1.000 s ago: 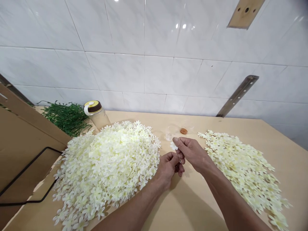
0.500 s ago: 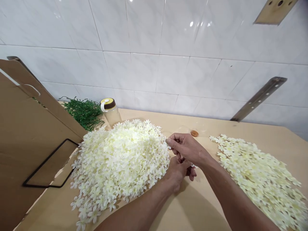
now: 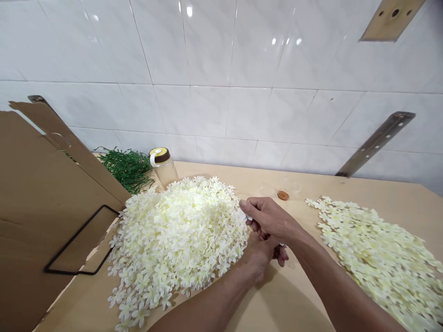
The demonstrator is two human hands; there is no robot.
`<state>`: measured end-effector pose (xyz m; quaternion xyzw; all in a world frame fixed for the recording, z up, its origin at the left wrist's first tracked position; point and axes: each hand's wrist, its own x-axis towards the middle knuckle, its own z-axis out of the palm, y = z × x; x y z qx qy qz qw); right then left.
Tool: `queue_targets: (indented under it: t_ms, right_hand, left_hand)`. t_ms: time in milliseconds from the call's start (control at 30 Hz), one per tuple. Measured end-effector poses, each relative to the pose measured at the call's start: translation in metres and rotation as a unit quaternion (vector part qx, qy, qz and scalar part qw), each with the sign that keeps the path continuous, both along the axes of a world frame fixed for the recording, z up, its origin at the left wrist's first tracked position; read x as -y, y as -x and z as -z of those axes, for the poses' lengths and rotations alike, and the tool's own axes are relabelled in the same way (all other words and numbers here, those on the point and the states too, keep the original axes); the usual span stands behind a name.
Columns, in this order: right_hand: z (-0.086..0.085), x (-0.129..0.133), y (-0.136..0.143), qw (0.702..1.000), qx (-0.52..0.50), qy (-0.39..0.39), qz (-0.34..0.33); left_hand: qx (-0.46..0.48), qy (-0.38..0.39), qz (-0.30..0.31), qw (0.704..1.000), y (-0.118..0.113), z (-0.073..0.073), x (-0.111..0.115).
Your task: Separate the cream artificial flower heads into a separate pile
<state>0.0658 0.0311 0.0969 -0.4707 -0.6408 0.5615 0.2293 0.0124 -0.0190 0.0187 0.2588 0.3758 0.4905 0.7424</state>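
A large heap of white artificial flowers (image 3: 183, 230) lies left of centre on the table. At its right edge my right hand (image 3: 270, 214) has thumb and fingers pinched on a small white flower (image 3: 248, 217). Just below and partly behind it is my left hand (image 3: 265, 251), its fingers curled and close to the right hand. A bit of white shows at the left hand's fingers, but what they grip is too hidden to make out. Another spread of pale yellow-white flowers (image 3: 384, 253) covers the table's right side.
A cardboard box (image 3: 51, 193) with a black wire frame (image 3: 74, 272) stands at the left. Behind the heap are green artificial stems (image 3: 126, 168) and a bottle with a yellow-brown lid (image 3: 162, 166). An orange-brown object (image 3: 283, 195) lies near the tiled wall (image 3: 207, 110).
The view has shifted slightly, so everything sits a little lower and further right. Both hands stay close together beside the heap, with the right fingers still pinched.
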Motion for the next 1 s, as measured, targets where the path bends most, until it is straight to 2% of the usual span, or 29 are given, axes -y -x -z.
queue_targets:
  t_ms: [133, 300, 400, 500, 567, 600, 633, 700, 767, 833, 1000]
  right_hand:
    - [-0.002, -0.004, 0.016, 0.997, 0.056, -0.056, -0.019]
    - [-0.008, -0.007, 0.035, 0.975, 0.110, -0.183, -0.063]
    - [-0.015, -0.006, 0.022, 0.962, 0.121, -0.244, -0.002]
    - [-0.014, -0.002, -0.017, 0.953, 0.127, -0.253, 0.112]
    - [-0.004, 0.003, -0.051, 0.943, 0.139, -0.243, 0.181]
    - [0.003, 0.007, -0.067, 0.947, 0.136, -0.212, 0.200]
    - [0.011, 0.012, -0.081, 0.956, 0.123, -0.166, 0.206]
    - [0.028, 0.022, -0.100, 0.982, 0.066, -0.054, 0.169]
    - [0.042, 0.031, -0.106, 0.994, 0.003, 0.010, 0.109]
    - [0.050, 0.038, -0.104, 0.996, -0.039, 0.030, 0.080]
    - [0.054, 0.042, -0.096, 0.992, -0.066, 0.038, 0.105]
  left_hand:
    - [-0.035, -0.007, 0.019, 0.999, 0.001, -0.001, 0.000]
    - [-0.079, -0.042, 0.032, 0.996, 0.004, 0.000, -0.001]
    - [-0.066, -0.040, 0.035, 0.996, 0.004, 0.003, -0.002]
    - [-0.025, -0.038, 0.027, 0.999, 0.002, 0.010, -0.003]
    - [-0.012, -0.044, 0.003, 0.999, 0.000, 0.013, -0.003]
    - [-0.021, -0.045, -0.013, 0.999, -0.001, 0.015, -0.003]
    - [-0.031, -0.043, -0.024, 0.998, -0.002, 0.016, -0.003]
    - [-0.041, -0.054, -0.037, 0.997, -0.003, 0.017, -0.003]
    - [-0.054, -0.067, -0.042, 0.995, -0.005, 0.018, -0.001]
    - [-0.081, -0.079, -0.051, 0.992, -0.006, 0.019, 0.000]
    - [-0.169, -0.108, -0.090, 0.976, -0.006, 0.021, 0.005]
